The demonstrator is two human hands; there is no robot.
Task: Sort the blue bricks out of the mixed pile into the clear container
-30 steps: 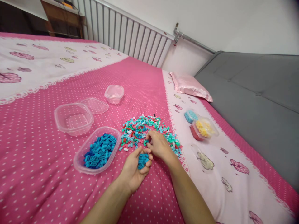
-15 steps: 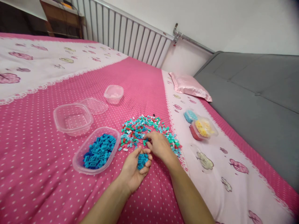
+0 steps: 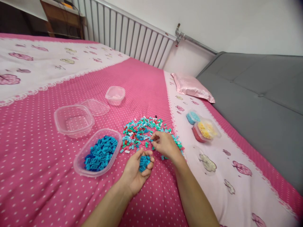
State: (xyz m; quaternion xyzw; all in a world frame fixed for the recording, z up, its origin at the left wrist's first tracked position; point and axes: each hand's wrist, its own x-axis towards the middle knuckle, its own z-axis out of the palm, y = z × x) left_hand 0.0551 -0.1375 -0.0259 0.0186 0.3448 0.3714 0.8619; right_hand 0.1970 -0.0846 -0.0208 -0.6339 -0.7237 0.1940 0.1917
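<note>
My left hand (image 3: 136, 171) is cupped palm up, its fingers curled around a handful of blue building bricks (image 3: 144, 163). Over the right part of a loose pile of mixed small bricks (image 3: 138, 129), my right hand (image 3: 164, 145) pinches thumb and forefinger together, with a small blue brick (image 3: 151, 140) at the fingertips. The pile shows teal, light blue, green, red and white pieces, and my right hand hides some of it. To the left, a clear plastic tub (image 3: 78, 168) holds many blue bricks (image 3: 101, 153).
Beyond the tub sit a clear container (image 3: 62, 129), a clear lid (image 3: 100, 108) and a smaller container (image 3: 115, 94). On the right, small tubs hold light blue (image 3: 193, 117), yellow (image 3: 205, 130) and red bricks (image 3: 198, 135). A clear lid (image 3: 201, 168) lies nearer. A pink pillow (image 3: 193, 87) rests behind.
My right hand has drawn slightly right and away from the pile's middle, its fingertips now pinched together. My left hand stays in place with its handful of bricks.
</note>
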